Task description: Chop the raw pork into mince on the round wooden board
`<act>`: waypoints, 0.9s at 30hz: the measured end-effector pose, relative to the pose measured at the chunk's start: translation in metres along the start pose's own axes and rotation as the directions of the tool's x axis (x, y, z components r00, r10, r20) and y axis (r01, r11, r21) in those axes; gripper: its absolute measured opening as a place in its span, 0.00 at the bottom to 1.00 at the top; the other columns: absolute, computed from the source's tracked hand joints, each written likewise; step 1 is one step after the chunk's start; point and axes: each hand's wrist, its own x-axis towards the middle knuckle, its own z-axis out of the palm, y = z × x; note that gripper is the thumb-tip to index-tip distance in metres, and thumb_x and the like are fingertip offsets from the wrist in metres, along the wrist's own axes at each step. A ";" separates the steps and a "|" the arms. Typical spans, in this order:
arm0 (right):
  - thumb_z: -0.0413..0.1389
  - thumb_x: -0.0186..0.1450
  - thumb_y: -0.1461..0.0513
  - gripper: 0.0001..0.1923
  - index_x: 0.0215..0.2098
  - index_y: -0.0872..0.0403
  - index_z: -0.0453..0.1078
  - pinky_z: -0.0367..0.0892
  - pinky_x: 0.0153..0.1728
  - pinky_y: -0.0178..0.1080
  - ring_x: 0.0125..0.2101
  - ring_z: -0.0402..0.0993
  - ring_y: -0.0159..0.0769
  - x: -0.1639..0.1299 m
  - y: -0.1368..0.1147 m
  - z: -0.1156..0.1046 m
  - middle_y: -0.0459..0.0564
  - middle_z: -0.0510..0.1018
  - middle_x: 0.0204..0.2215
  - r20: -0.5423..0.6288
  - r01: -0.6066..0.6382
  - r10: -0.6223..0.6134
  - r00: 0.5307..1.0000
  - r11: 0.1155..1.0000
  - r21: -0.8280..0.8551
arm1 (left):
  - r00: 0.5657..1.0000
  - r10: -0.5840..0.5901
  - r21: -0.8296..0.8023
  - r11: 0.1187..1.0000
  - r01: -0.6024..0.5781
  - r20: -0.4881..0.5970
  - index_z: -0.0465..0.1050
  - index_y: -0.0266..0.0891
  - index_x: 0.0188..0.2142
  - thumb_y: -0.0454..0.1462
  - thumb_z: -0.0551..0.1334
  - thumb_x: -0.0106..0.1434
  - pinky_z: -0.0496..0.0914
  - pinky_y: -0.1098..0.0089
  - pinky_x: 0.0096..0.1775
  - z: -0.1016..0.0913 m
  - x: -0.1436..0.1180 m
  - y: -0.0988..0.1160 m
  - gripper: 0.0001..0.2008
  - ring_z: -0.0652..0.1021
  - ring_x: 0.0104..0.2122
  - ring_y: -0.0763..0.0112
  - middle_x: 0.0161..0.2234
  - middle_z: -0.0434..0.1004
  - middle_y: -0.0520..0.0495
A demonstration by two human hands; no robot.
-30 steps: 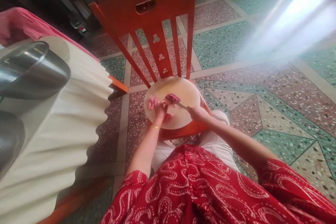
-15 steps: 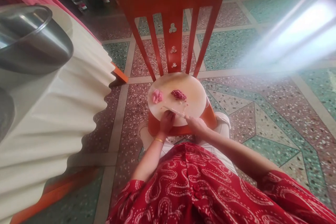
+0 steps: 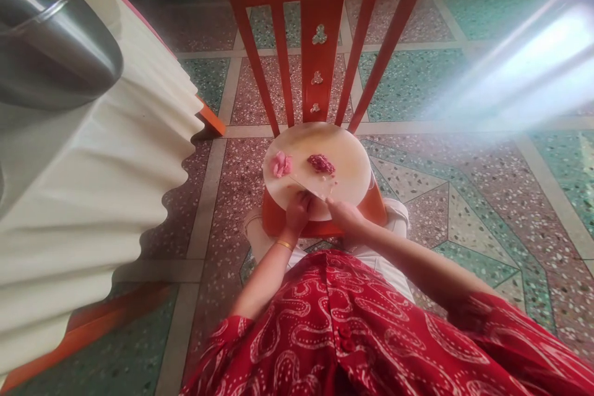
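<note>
My dress (image 3: 352, 340) is deep red with white swirling lines and dotted trails. A thin gold bangle (image 3: 284, 245) circles my left wrist. The round cutting board (image 3: 352, 161) is pale cream, carrying a light pink meat piece (image 3: 281, 164) and a darker red minced heap (image 3: 321, 163). The chair (image 3: 320, 25) is orange-red wood. The floor (image 3: 464, 198) is speckled terrazzo in green, maroon and beige geometric panels. The tablecloth (image 3: 93, 198) is cream, with a silver-grey steel pot (image 3: 51, 43) on it.
</note>
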 end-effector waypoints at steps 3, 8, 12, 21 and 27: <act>0.45 0.67 0.69 0.22 0.59 0.57 0.55 0.68 0.35 0.37 0.39 0.77 0.43 -0.009 0.010 0.002 0.58 0.78 0.37 0.047 -0.020 0.022 0.999 0.999 -0.046 | 1.000 -0.024 -0.022 0.999 0.024 -0.006 0.73 0.38 0.44 0.34 0.55 0.67 0.69 0.60 0.52 0.003 -0.002 0.000 0.10 0.73 0.48 0.62 0.44 0.75 0.41; 0.43 0.69 0.67 0.19 0.57 0.57 0.56 0.68 0.37 0.36 0.41 0.76 0.41 0.014 -0.014 -0.015 0.60 0.77 0.40 -0.025 0.043 -0.043 0.999 0.999 -0.009 | 1.000 -0.023 0.015 1.000 0.023 0.005 0.73 0.39 0.43 0.34 0.55 0.68 0.70 0.60 0.50 0.002 -0.001 0.001 0.09 0.74 0.45 0.63 0.41 0.76 0.43; 0.46 0.68 0.66 0.20 0.58 0.58 0.57 0.67 0.39 0.35 0.41 0.76 0.40 0.012 -0.006 -0.017 0.60 0.77 0.40 -0.018 0.035 -0.035 0.999 0.999 -0.004 | 0.999 -0.035 -0.014 0.999 0.034 -0.022 0.72 0.38 0.44 0.35 0.55 0.68 0.70 0.62 0.50 -0.003 0.000 0.004 0.09 0.74 0.46 0.64 0.43 0.75 0.43; 0.44 0.68 0.67 0.22 0.60 0.55 0.57 0.66 0.32 0.35 0.36 0.77 0.41 -0.023 0.010 -0.006 0.57 0.78 0.36 0.001 -0.022 0.023 1.000 1.000 -0.008 | 0.986 -0.145 -0.038 0.988 0.148 0.082 0.72 0.40 0.43 0.36 0.53 0.68 0.68 0.57 0.52 -0.004 0.001 0.006 0.10 0.72 0.48 0.60 0.44 0.74 0.40; 0.43 0.68 0.67 0.20 0.58 0.56 0.56 0.67 0.34 0.36 0.40 0.77 0.41 0.004 -0.016 -0.012 0.58 0.77 0.39 0.012 0.010 -0.010 1.000 1.000 0.020 | 0.979 -0.149 -0.050 0.986 0.157 0.137 0.72 0.40 0.41 0.36 0.54 0.67 0.67 0.57 0.52 -0.001 0.003 -0.003 0.09 0.71 0.48 0.59 0.42 0.74 0.39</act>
